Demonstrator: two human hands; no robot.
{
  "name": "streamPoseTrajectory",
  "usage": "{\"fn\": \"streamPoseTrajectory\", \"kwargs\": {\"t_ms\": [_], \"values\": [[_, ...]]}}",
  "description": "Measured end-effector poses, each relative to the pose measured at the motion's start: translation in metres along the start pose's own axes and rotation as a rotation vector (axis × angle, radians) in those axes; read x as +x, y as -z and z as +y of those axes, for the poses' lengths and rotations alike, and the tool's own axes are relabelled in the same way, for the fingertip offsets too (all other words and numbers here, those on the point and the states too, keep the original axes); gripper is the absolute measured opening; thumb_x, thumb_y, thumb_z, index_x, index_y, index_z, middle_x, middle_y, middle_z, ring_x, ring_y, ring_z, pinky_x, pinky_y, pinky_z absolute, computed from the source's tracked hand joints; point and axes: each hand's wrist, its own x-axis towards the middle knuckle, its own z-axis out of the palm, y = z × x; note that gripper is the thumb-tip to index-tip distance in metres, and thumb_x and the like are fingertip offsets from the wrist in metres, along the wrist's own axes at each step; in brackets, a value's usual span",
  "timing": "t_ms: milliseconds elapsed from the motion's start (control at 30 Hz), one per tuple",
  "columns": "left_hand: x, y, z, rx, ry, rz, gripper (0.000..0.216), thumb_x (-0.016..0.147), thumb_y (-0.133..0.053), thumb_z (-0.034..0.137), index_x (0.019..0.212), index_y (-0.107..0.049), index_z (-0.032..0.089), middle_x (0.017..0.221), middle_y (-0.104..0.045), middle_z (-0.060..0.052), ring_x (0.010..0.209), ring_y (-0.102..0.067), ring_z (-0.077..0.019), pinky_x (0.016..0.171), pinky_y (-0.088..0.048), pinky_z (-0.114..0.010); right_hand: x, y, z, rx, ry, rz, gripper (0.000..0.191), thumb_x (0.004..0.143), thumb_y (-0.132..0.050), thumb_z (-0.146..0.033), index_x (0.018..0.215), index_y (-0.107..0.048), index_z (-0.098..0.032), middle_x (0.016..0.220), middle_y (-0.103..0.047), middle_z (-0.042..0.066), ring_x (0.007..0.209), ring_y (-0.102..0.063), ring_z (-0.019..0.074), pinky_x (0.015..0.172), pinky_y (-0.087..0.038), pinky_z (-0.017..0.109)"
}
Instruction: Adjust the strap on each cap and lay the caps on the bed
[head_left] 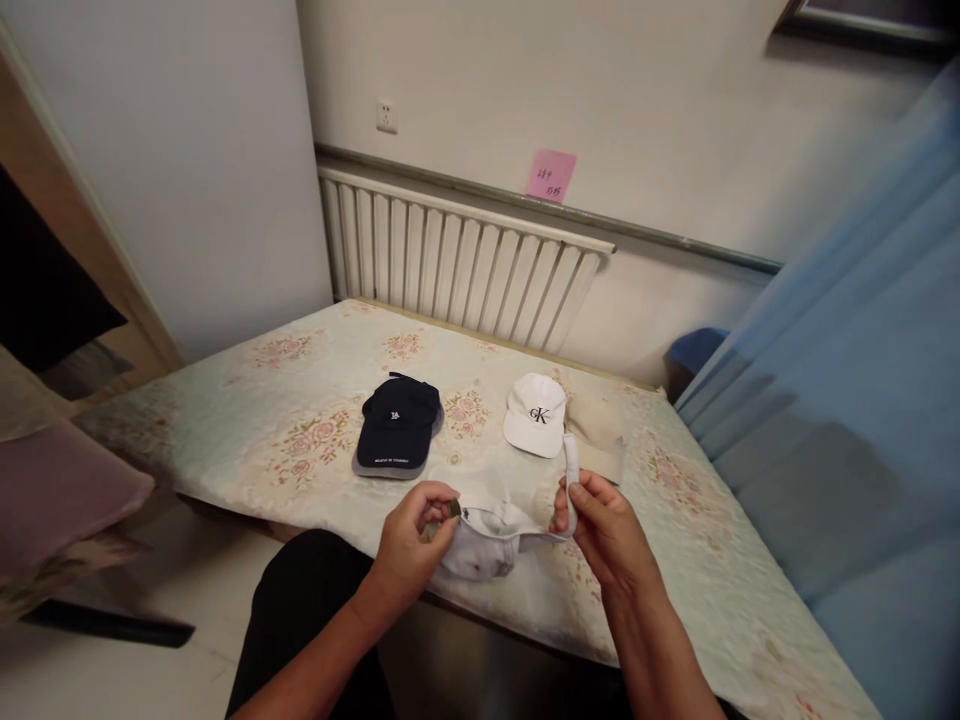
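Note:
A pale white baseball cap point(480, 562) is held just over the near edge of the floral-covered surface, its inside facing up and its back strap unfastened. My left hand point(411, 540) pinches one side of the opening, at a small dark buckle point(454, 508). On the other side, my right hand point(613, 528) grips the loose white strap point(572, 460) between thumb and fingers, its free end pointing up. Beyond my hands lie a navy cap point(399, 415) partly covering a grey one point(364, 472), and a white cap with "CK" letters point(534, 408) beside a beige cap point(600, 440).
A flowered cloth point(225, 420) covers the broad surface. Behind it stand a white radiator point(450, 255) and a wall with a pink note point(551, 175). A blue curtain point(840, 380) hangs at the right, and pinkish fabric point(67, 490) sits at the left.

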Motion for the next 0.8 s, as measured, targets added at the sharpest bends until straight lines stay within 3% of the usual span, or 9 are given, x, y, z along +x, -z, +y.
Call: {"fn": "streamPoseTrajectory", "kwargs": {"t_ms": [167, 333, 567, 800], "values": [[-0.011, 0.008, -0.003, -0.026, 0.041, 0.008, 0.015, 0.077, -0.054, 0.018, 0.093, -0.055, 0.018, 0.090, -0.059, -0.003, 0.079, -0.056, -0.0123, 0.073, -0.048, -0.025, 0.005, 0.000, 0.007, 0.030, -0.083, -0.020, 0.020, 0.073, -0.068, -0.034, 0.078, -0.058, -0.019, 0.059, -0.061, -0.003, 0.042, -0.051, 0.0107, 0.047, -0.045, 0.027], [-0.018, 0.007, -0.006, -0.028, 0.062, 0.024, 0.014, 0.077, -0.054, 0.017, 0.092, -0.055, 0.019, 0.087, -0.058, -0.001, 0.075, -0.055, -0.0111, 0.073, -0.048, -0.025, 0.009, -0.023, 0.024, -0.043, -0.226, -0.209, 0.026, 0.073, -0.066, -0.042, 0.072, -0.055, -0.018, 0.054, -0.060, -0.003, 0.032, -0.041, 0.0074, 0.039, -0.041, 0.025], [-0.022, 0.006, -0.008, 0.001, 0.046, 0.002, 0.016, 0.074, -0.051, 0.012, 0.089, -0.055, 0.019, 0.083, -0.058, 0.000, 0.074, -0.056, -0.0116, 0.071, -0.048, -0.024, 0.013, -0.062, 0.048, -0.134, -0.338, -0.212, 0.027, 0.064, -0.073, -0.039, 0.067, -0.060, -0.016, 0.069, -0.068, 0.004, 0.059, -0.061, 0.0129, 0.063, -0.048, 0.027], [-0.027, 0.006, -0.012, 0.078, 0.004, -0.005, 0.022, 0.074, -0.047, 0.008, 0.091, -0.054, 0.020, 0.086, -0.058, -0.001, 0.075, -0.054, -0.0116, 0.072, -0.048, -0.026, 0.011, -0.075, 0.059, -0.122, -0.364, -0.192, 0.023, 0.065, -0.071, -0.037, 0.065, -0.059, -0.017, 0.065, -0.067, 0.001, 0.055, -0.060, 0.0128, 0.063, -0.047, 0.028]]}}
